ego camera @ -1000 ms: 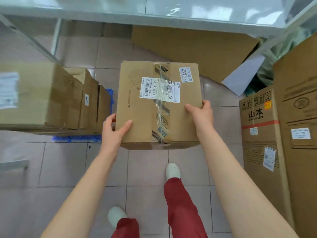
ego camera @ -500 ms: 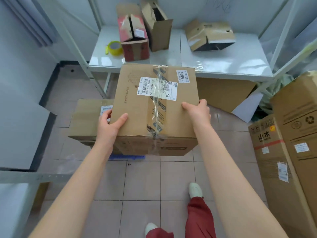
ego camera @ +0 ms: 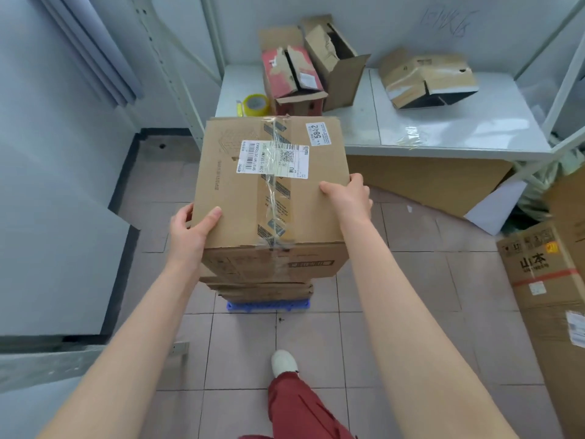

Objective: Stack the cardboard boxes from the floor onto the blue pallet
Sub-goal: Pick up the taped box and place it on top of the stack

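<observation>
I hold a taped cardboard box (ego camera: 240, 198) with a white shipping label between both hands. My left hand (ego camera: 186, 231) grips its left near corner, thumb on top. My right hand (ego camera: 348, 194) grips its right side. The box sits directly over a stack of cardboard boxes (ego camera: 262, 288) whose edges show just below it. Under the stack, only the near edge of the blue pallet (ego camera: 267, 305) peeks out. Whether the held box rests on the stack I cannot tell.
A white table (ego camera: 459, 128) behind holds torn open boxes (ego camera: 294, 71) and a yellow tape roll (ego camera: 254, 104). Tall cartons (ego camera: 544, 280) stand at the right. Flat cardboard (ego camera: 427, 179) leans under the table. A grey wall panel (ego camera: 57, 217) borders the left. My foot (ego camera: 283, 362) is on the tiled floor.
I have turned left and carried the box over the stack on the pallet. The stack, earlier at my left, now lies beneath the box. Both hands keep their grip.
</observation>
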